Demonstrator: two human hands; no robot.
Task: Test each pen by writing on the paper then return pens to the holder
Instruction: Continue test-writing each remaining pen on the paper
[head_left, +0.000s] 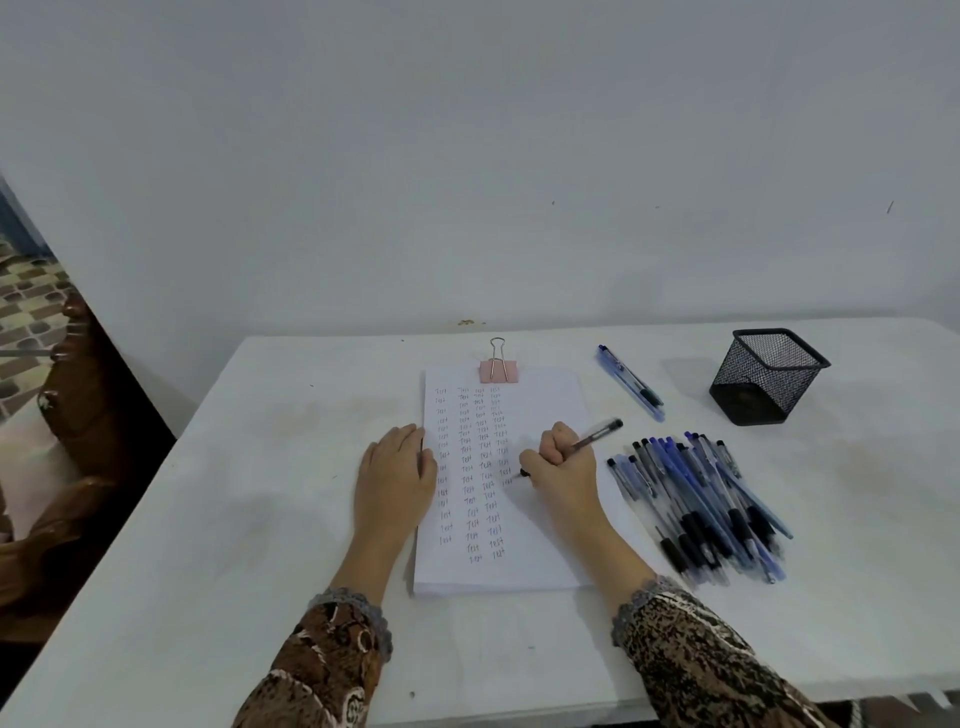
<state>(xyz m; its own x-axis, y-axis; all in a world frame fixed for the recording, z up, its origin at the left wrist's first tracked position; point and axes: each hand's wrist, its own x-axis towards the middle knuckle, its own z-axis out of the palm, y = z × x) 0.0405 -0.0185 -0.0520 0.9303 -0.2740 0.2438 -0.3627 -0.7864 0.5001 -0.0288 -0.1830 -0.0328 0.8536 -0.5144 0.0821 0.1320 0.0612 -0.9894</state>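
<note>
White desk (291, 499), top a bit smudged, far edge against the wall. In the middle lies a stack of paper (540, 400), held at its far edge by a pink binder clip (498, 370), with columns of small handwriting on the top sheet. To its right are two pens (631, 384) lying side by side at an angle, a black mesh holder (769, 376) further right, and nearer, a loose pile of pens (701, 509), blue and black, just beside the paper.
</note>
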